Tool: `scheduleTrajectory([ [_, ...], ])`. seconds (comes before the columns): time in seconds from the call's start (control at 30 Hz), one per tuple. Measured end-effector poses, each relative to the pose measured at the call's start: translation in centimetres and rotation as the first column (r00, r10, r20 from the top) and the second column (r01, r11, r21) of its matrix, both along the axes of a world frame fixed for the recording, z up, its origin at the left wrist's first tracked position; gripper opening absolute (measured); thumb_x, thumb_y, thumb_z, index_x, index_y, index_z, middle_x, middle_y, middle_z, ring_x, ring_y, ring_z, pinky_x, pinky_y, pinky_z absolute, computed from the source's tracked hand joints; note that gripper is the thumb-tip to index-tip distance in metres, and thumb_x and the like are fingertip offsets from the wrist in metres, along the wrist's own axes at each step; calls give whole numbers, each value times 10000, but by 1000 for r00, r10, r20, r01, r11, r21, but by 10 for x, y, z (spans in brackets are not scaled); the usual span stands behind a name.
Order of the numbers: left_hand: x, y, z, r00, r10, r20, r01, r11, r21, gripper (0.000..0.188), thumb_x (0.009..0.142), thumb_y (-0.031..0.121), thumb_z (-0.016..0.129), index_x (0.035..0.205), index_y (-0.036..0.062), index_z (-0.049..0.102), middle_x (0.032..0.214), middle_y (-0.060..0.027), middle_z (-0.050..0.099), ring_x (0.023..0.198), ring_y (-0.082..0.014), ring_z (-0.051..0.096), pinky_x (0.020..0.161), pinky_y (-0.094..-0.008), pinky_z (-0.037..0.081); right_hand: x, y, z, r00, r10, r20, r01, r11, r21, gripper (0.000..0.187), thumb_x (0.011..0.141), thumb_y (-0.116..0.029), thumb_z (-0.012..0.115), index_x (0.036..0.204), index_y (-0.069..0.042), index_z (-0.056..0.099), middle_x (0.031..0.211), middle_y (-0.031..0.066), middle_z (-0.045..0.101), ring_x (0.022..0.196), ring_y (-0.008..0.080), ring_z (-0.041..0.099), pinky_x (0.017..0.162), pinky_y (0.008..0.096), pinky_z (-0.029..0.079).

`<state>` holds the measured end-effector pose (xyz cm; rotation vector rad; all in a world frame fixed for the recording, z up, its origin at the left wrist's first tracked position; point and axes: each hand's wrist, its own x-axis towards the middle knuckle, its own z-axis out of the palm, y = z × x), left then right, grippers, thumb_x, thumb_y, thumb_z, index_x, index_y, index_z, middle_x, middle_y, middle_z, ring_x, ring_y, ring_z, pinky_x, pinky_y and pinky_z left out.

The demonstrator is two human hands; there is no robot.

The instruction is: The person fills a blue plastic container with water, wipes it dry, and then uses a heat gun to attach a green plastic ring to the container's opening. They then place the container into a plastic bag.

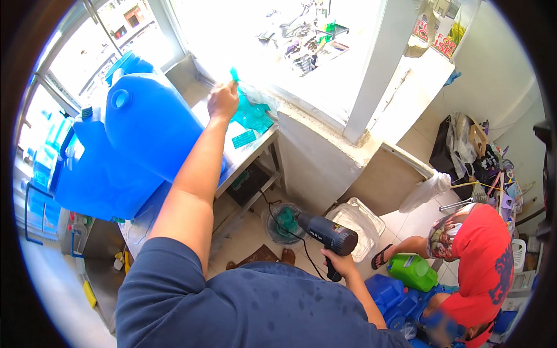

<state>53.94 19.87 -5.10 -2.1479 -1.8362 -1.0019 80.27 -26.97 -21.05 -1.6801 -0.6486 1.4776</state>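
Observation:
My left hand (223, 102) reaches far over the counter, its fingers closed on a small teal plastic piece (234, 73) that sticks out above them. Close by, a crumpled teal plastic bag (250, 111) and a flat teal sheet (243, 138) lie on the white counter (235, 159). Down at my right side, my right hand (341, 262) grips the handle of a black heat gun (326, 232). Its nozzle points left, over a clear round bin (283, 223) with teal scraps on the floor. Left of my outstretched arm stands a big blue water jug (154, 119) with an uncapped neck.
A second blue jug (98, 174) stands further left. White plastic basket (361, 226) sits on the floor beyond the heat gun. At the right a person in a red shirt (481, 261) bends over blue containers (394, 298) and a green jug (413, 271). The gun's cord (268, 200) hangs under the counter.

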Motion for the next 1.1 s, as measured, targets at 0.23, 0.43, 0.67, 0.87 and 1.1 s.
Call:
scheduleTrajectory([
  [0.23,1,29,39,868,130,479,-85,990,-114,330,928,354,619,1120,108,726,922,-116,738,906,-286,693,841,-392,506,-7,-14,5,1000,-5,-9,5,1000,29,239,833,-179,773,950,-25,632,768,27,623,593,136,620,546,311,540],
  [0.43,3,48,65,613,200,764,120,933,-340,324,957,368,619,1136,120,726,958,-93,726,913,-146,654,824,-308,496,-9,-15,7,1000,10,10,-10,999,39,275,829,-185,781,975,-12,625,769,28,615,594,137,614,547,310,545],
  [0.67,-1,56,90,770,-108,628,205,975,-84,406,971,342,616,1249,52,670,1129,-118,703,1082,-210,620,934,-332,469,-5,-6,17,998,44,32,-47,994,101,283,822,-178,789,983,-20,617,765,25,608,596,132,610,541,308,542],
  [0.87,2,39,86,795,-34,606,50,999,-9,377,973,358,586,1247,113,673,1159,-133,702,1085,-275,641,944,-373,475,-9,-3,24,999,11,45,-16,994,112,232,827,-143,770,953,-26,615,732,25,597,582,136,602,538,309,532],
  [1.1,10,20,78,880,2,475,120,967,-226,417,975,407,510,1237,132,682,1276,-222,630,1235,-363,567,1067,-416,417,-10,-1,24,996,71,62,-80,983,167,264,833,-152,772,992,-24,604,761,31,605,590,132,605,539,307,533],
])
